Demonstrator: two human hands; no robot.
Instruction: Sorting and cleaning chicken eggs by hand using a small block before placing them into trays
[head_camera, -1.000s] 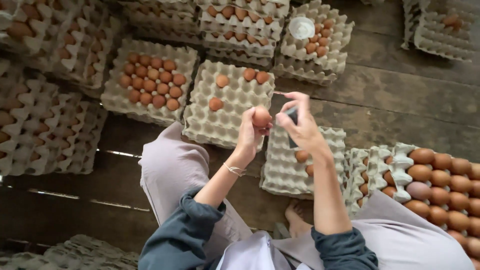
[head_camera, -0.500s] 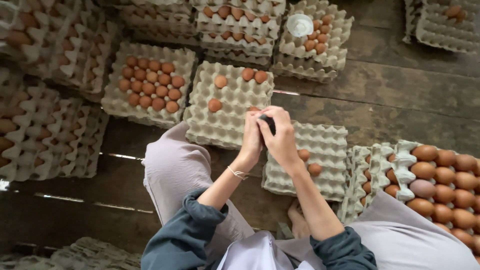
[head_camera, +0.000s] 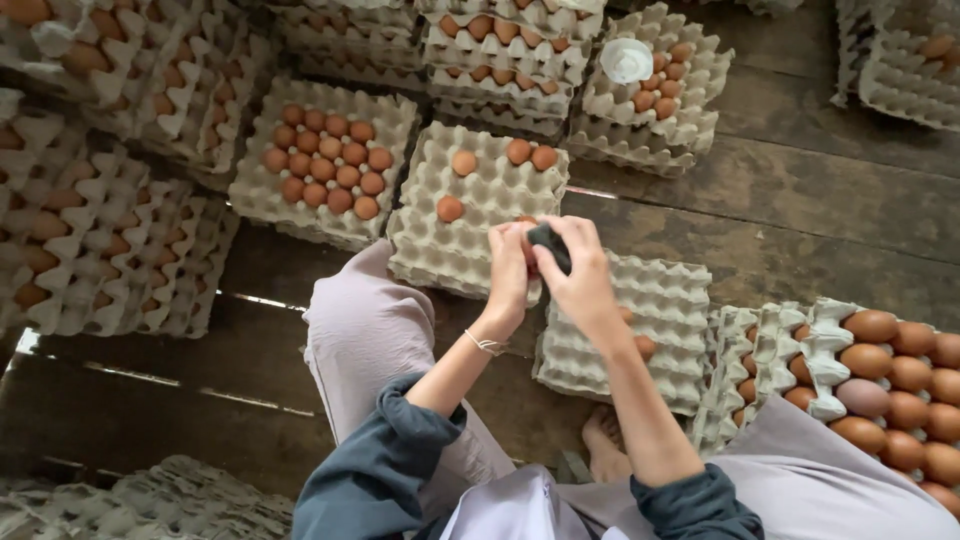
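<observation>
My left hand (head_camera: 508, 268) holds a brown egg (head_camera: 524, 236), mostly hidden by the fingers. My right hand (head_camera: 578, 272) presses a small dark cloth (head_camera: 549, 246) against that egg. Both hands meet over the near edge of a grey pulp egg tray stack (head_camera: 470, 240) that carries a few brown eggs (head_camera: 450, 208). Just below my right hand lies another tray stack (head_camera: 650, 340) with two eggs partly hidden behind my forearm.
A tray of brown eggs (head_camera: 325, 170) sits to the left, with more tray stacks (head_camera: 100, 230) beyond. Filled trays (head_camera: 880, 380) lie at my right knee. A white lid (head_camera: 627, 60) rests on a far stack (head_camera: 660, 100). Dark wooden floor planks (head_camera: 820, 210) run between; my foot (head_camera: 602, 450) shows below.
My right hand came in from the right and closed with the dark cloth onto the egg held in my left hand; both hands now stay together.
</observation>
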